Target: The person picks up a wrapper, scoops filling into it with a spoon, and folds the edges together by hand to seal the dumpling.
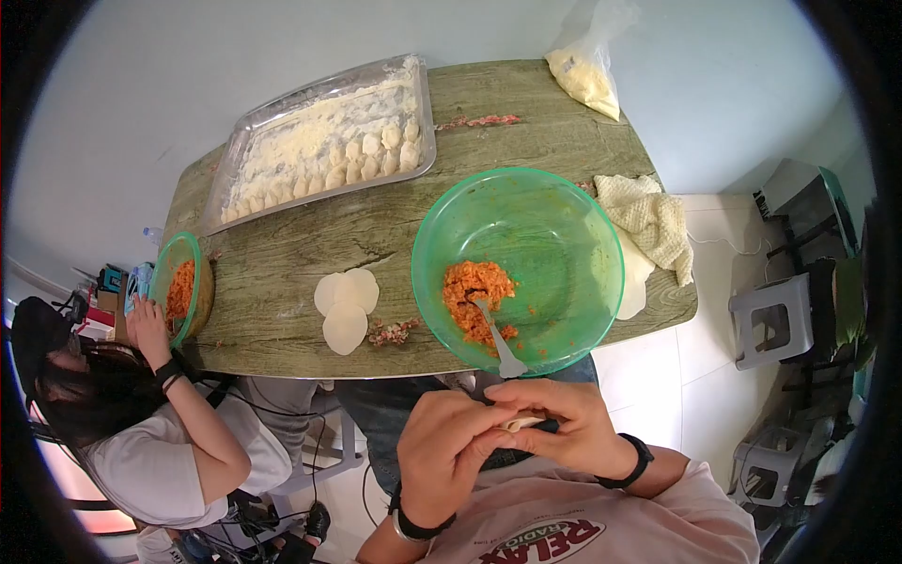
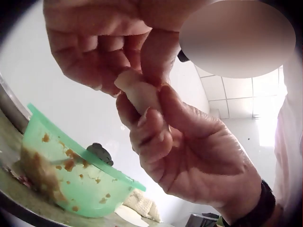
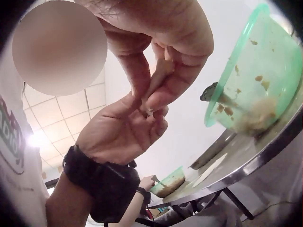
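Note:
A pale folded dumpling [image 2: 140, 93] is pinched between my two hands, just beyond the table's near edge. The left hand [image 1: 449, 449] grips one end with thumb and fingertips. My right hand [image 1: 571, 425] has its thumb and curled fingers around the other end. Fingers partly cover the dumpling in the head view. Right in front of the hands stands a large green bowl [image 1: 564, 202] with orange filling [image 1: 474, 287] on its left side. A spoon [image 1: 503, 346] rests in it, its handle over the near rim. Several round dough wrappers [image 1: 345, 329] lie overlapping left of the bowl.
A metal tray [image 1: 425, 141] holds floured dumplings in rows at the back left. Another person's hand [image 1: 147, 329] is at a smaller green bowl [image 1: 194, 240] on the left. A cloth [image 1: 648, 221], more wrappers [image 1: 634, 277] and a flour bag [image 1: 587, 80] are on the right.

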Available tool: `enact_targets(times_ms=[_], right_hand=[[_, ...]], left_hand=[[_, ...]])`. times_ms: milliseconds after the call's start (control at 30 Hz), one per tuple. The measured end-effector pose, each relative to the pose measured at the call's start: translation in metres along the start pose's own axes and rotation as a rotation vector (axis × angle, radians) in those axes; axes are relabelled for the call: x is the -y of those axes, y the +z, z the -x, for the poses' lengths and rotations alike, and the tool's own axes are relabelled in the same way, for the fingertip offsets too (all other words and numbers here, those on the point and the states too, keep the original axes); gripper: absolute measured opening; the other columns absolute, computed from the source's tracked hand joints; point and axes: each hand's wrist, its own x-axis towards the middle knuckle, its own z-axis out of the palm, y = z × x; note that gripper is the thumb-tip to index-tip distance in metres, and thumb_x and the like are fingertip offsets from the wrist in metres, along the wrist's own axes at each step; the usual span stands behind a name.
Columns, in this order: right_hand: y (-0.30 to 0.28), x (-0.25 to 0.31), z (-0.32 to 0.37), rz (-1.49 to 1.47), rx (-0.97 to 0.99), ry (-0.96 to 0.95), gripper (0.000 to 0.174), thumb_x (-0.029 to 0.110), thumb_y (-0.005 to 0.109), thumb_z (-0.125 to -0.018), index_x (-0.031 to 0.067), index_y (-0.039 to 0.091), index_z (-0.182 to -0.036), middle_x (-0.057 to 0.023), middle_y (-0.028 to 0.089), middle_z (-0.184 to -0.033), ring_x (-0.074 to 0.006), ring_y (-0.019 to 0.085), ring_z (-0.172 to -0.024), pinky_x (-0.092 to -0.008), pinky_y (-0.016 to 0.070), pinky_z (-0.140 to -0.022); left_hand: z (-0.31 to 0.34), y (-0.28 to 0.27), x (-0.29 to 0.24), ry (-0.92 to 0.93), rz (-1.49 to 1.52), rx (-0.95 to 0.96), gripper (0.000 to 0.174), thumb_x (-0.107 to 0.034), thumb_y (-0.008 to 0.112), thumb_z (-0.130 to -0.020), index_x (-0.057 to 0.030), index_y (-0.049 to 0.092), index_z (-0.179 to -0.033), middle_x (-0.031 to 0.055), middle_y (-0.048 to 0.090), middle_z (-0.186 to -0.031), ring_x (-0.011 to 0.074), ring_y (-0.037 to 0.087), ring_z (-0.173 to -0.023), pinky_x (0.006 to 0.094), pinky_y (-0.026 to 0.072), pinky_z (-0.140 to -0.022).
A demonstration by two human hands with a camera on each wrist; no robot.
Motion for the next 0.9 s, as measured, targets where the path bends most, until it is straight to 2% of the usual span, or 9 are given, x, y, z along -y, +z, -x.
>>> enact_targets(times_ms=[67,167,400,667,900], right_hand=[[-0.0005,0.0010,-0.0001,0.120,0.011,-0.044,0.044,0.000,0.070,-0.075,0.0004,0.056,-0.116,-0.0096,0.065,-0.097,-0.0141,0.063,-0.091,-0.0257,0.0502,-0.077],[-0.0001,0.0030,-0.0005,0.093,0.026,-0.044,0.045,0.000,0.070,-0.074,0.0005,0.056,-0.117,-0.0102,0.065,-0.097,-0.0147,0.064,-0.091,-0.0258,0.0505,-0.077],[-0.0002,0.0010,-0.0008,0.114,0.037,-0.064,0.046,-0.001,0.070,-0.075,0.0008,0.055,-0.118,-0.0115,0.064,-0.100,-0.0157,0.064,-0.091,-0.0259,0.0507,-0.077],[0.0003,0.0010,-0.0007,0.180,0.014,-0.087,0.046,-0.003,0.069,-0.073,0.0010,0.056,-0.117,-0.0126,0.063,-0.101,-0.0199,0.064,-0.090,-0.0277,0.0505,-0.076],[0.0017,0.0002,0.0003,0.182,0.001,-0.089,0.046,-0.002,0.069,-0.074,0.0014,0.056,-0.117,-0.0125,0.063,-0.102,-0.0202,0.064,-0.088,-0.0277,0.0504,-0.075]], left_hand=[[0.0002,-0.0006,0.0014,0.030,-0.039,0.032,0.017,-0.017,0.072,-0.071,-0.0046,0.066,-0.081,0.0054,0.060,-0.075,0.0216,0.055,-0.073,0.0311,0.0427,-0.067],[-0.0001,0.0002,-0.0005,0.011,-0.029,0.016,0.013,-0.012,0.070,-0.072,-0.0070,0.067,-0.083,0.0053,0.059,-0.077,0.0240,0.054,-0.073,0.0324,0.0431,-0.064],[0.0033,0.0043,0.0029,-0.022,-0.016,-0.030,0.013,-0.012,0.070,-0.071,-0.0070,0.067,-0.083,0.0053,0.059,-0.076,0.0236,0.055,-0.073,0.0322,0.0436,-0.064],[0.0043,0.0057,-0.0003,-0.013,-0.027,-0.058,0.026,-0.011,0.079,-0.059,-0.0057,0.068,-0.082,0.0046,0.061,-0.077,0.0221,0.057,-0.073,0.0315,0.0450,-0.063],[0.0048,0.0063,-0.0016,-0.034,-0.055,-0.052,0.020,-0.010,0.078,-0.064,-0.0048,0.068,-0.081,0.0046,0.062,-0.079,0.0197,0.057,-0.075,0.0295,0.0443,-0.066]])
